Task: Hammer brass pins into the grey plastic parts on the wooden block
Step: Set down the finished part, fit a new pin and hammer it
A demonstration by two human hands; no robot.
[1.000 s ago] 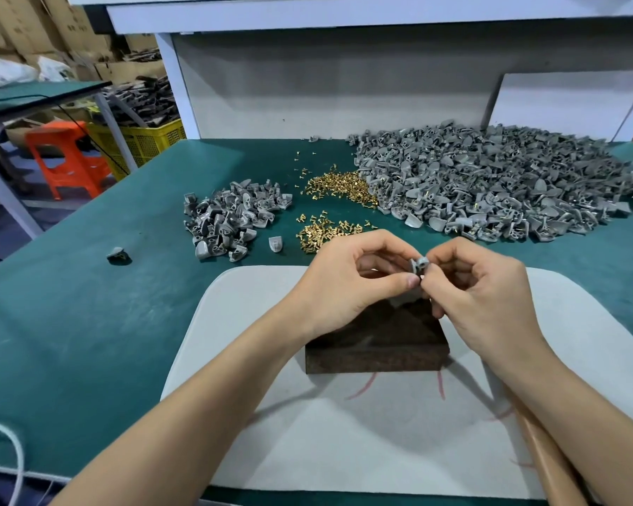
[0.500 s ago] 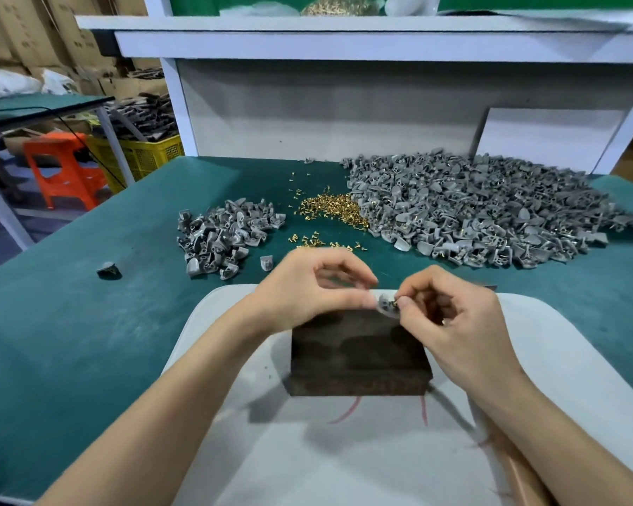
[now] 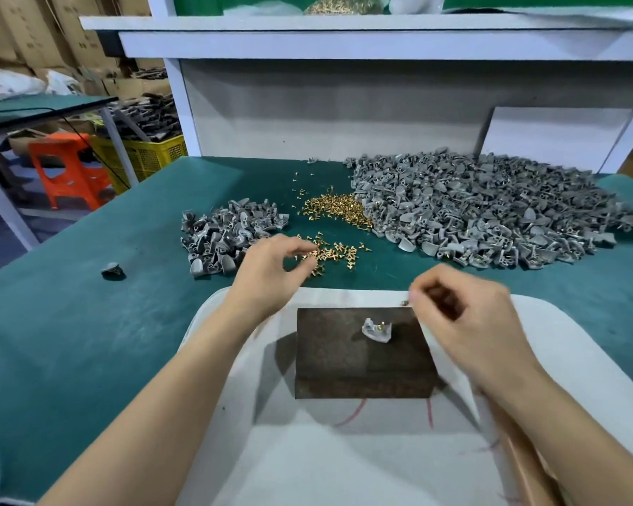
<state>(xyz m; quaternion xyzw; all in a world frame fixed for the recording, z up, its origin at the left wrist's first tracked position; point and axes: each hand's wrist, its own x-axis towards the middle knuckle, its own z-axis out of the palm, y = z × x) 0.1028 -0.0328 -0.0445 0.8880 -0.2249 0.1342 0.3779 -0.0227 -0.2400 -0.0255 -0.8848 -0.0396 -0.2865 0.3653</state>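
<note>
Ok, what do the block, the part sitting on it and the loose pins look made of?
Block: dark, rough wood, it seems, matte grain. Part: grey plastic, smooth moulded, dull sheen. Pins: yellow metal, likely brass, shiny glints.

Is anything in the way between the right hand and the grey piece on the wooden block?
Nothing visible. The small grey plastic part lies on the dark wooden block, only bare wood between it and the right hand at the block's right edge. The left hand is away at the loose brass pins.
</note>
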